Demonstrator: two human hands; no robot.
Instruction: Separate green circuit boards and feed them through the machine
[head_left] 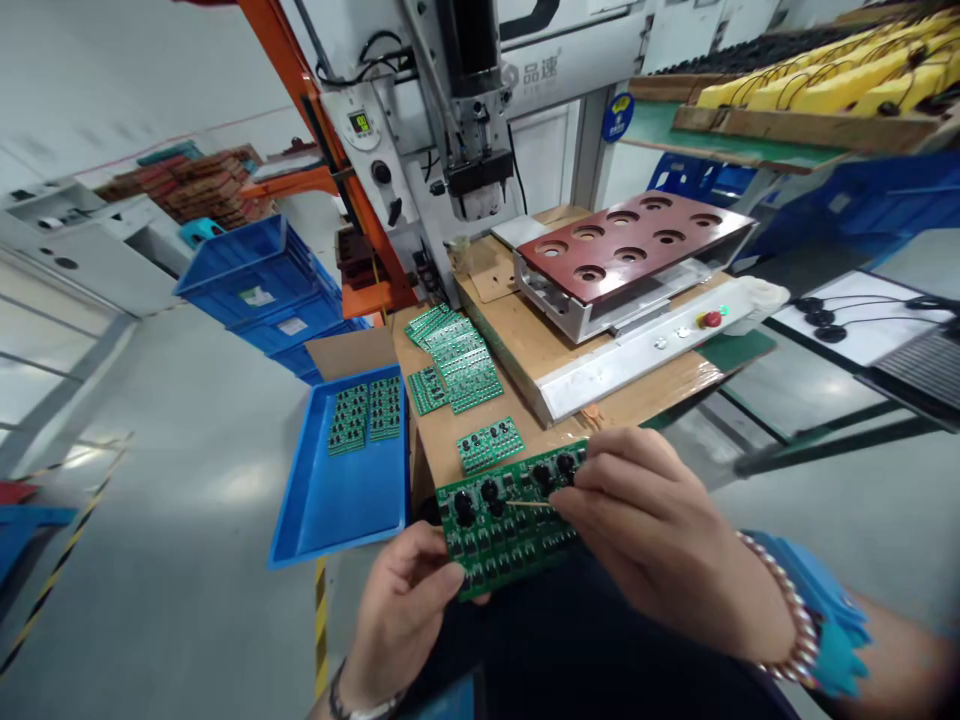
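My left hand [409, 610] grips the lower left corner of a green circuit board panel [495, 535] studded with black round parts. My right hand [660, 530] is closed in a pinch on a thin wooden stick [529, 504], whose tip touches the board near one black part. The right wrist wears a bead bracelet [787, 620]. The board is held above my lap, just in front of the bench edge.
A single green panel [489, 443] and a spread stack of panels [454, 360] lie on the cardboard-covered bench. A blue tray [330, 500] at left holds two more panels. Behind stands a machine with a red holed fixture plate [630, 245] and stacked blue crates [255, 285].
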